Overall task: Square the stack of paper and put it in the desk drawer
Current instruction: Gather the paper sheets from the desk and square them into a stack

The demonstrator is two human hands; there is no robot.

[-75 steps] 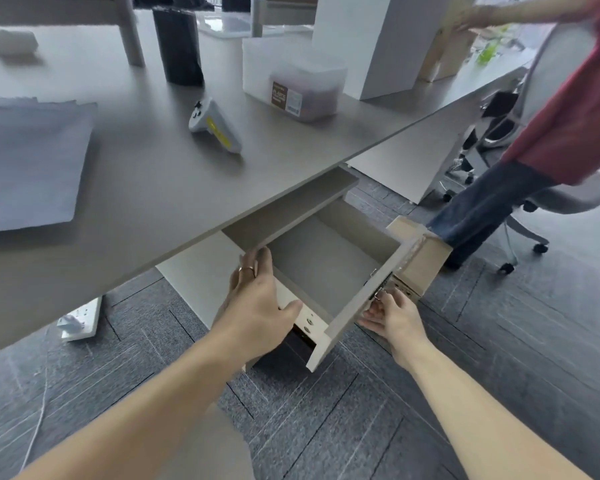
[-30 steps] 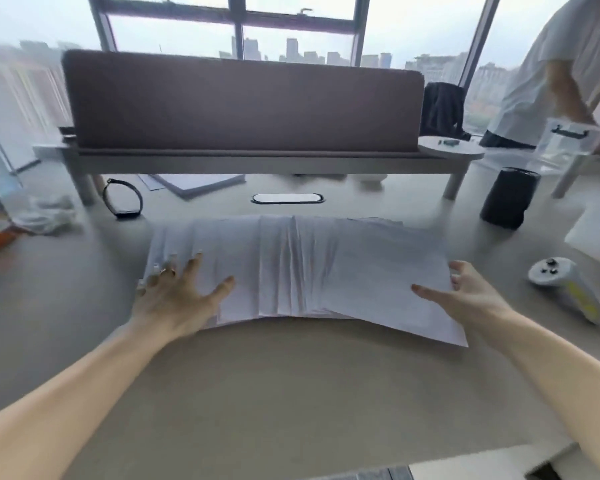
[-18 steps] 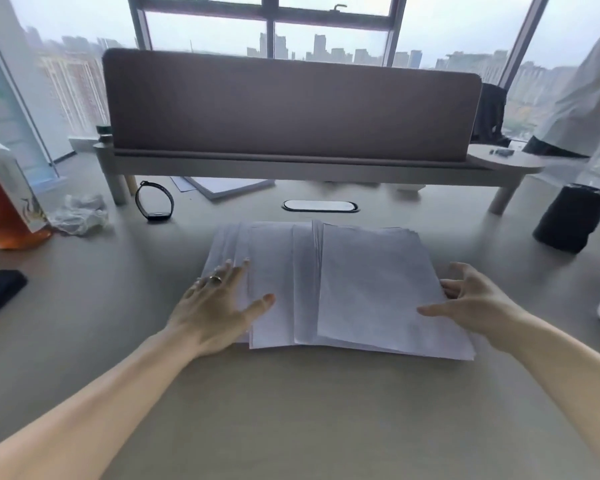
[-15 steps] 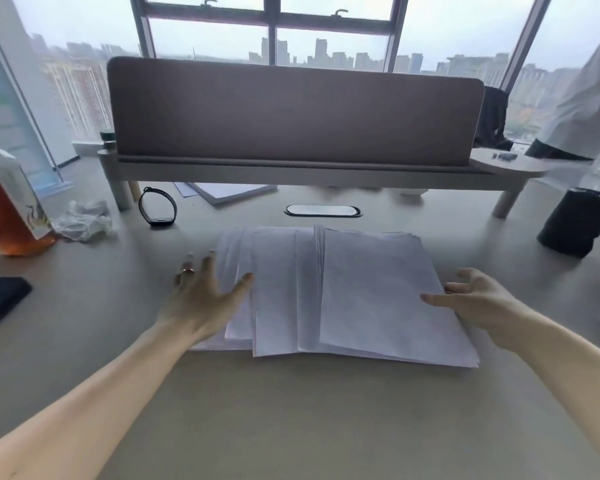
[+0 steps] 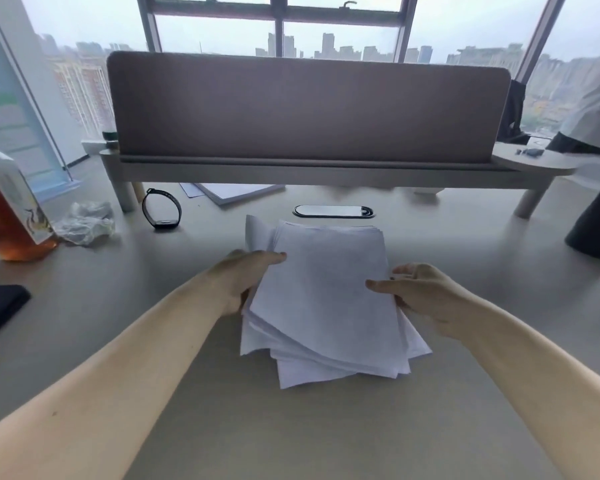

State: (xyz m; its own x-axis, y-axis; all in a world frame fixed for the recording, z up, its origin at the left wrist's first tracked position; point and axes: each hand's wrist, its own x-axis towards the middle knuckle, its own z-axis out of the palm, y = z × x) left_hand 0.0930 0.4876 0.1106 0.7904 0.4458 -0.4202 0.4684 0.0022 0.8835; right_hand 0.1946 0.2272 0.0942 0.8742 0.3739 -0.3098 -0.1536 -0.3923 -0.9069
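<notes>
I see the stack of paper [image 5: 326,299] gathered at the middle of the bench [image 5: 118,306], nearer the front edge than the back. Its sheets are uneven: corners fan out at the near end, and one sheet curls up at the far left corner. My left hand [image 5: 243,282] is against the stack's left edge, its grip pinching the sheets with the thumb lying on top and the fingers tucked beneath, out of sight. My right hand [image 5: 423,296] has its grip closed on the right edge the same way, thumb across the top sheet, fingers curled behind. The near end of the stack rests on the bench. Toward the back left corner sit an amber bottle [image 5: 7,206], a crumpled wrapper [image 5: 84,223] and a black wristband [image 5: 161,209]. A dark cylinder [image 5: 596,230] stands at the right edge.
</notes>
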